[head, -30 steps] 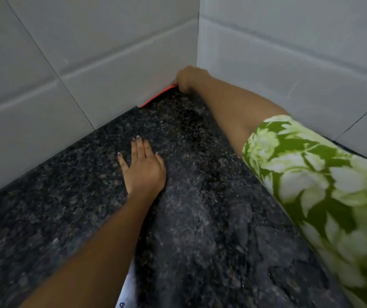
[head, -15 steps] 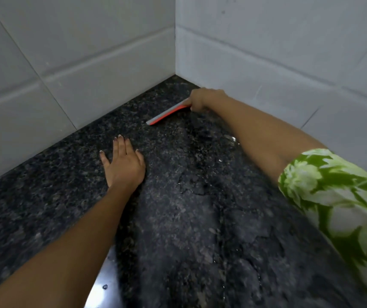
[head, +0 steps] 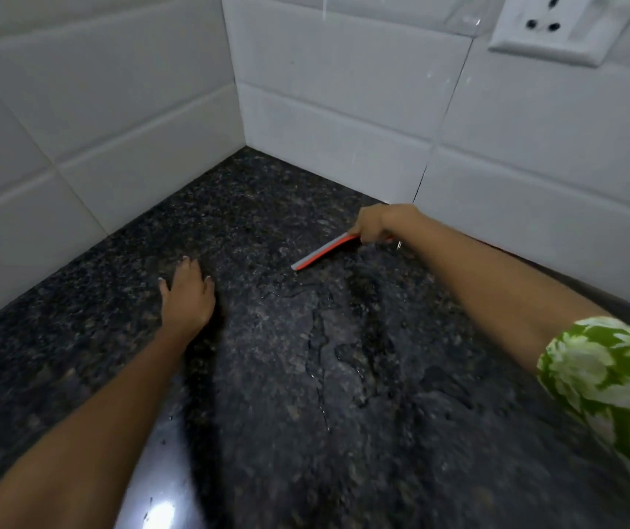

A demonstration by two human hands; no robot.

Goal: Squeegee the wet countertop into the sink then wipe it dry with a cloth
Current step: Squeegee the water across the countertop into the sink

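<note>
**Squeegee on wet granite, corner run**

In the tiled corner of the dark speckled granite countertop (head: pixel 122 299), your right hand (head: pixel 380 223) is closed around the handle end of the red-and-grey squeegee (head: pixel 323 252). The fingers wrap it fully; the handle itself is hidden under the hand, so only the blade strip shows. The blade lies low against the stone, running from your hand out toward the left and nearer to you, its free end pointing roughly at your other hand. It sits clear of both walls, closer to the right-hand one.

Your left hand (head: pixel 187 297) lies palm down on the countertop, fingers slightly spread and pointing toward the corner. It holds nothing. It is apart from the squeegee tip, with bare stone between them.

Surface: a film of water (head: pixel 317 357) with ragged edges and beads covers the stone on the near side of the blade. The strip toward the left wall looks duller.

Surroundings: white rectangular wall tiles (head: pixel 344 89) on both walls; a white wall socket plate (head: pixel 550 28) at upper right. Your right arm carries a green-and-white floral sleeve (head: pixel 611 376). A shiny metal surface (head: pixel 157 502), partly hidden under your left forearm, shows at the bottom edge.
</note>
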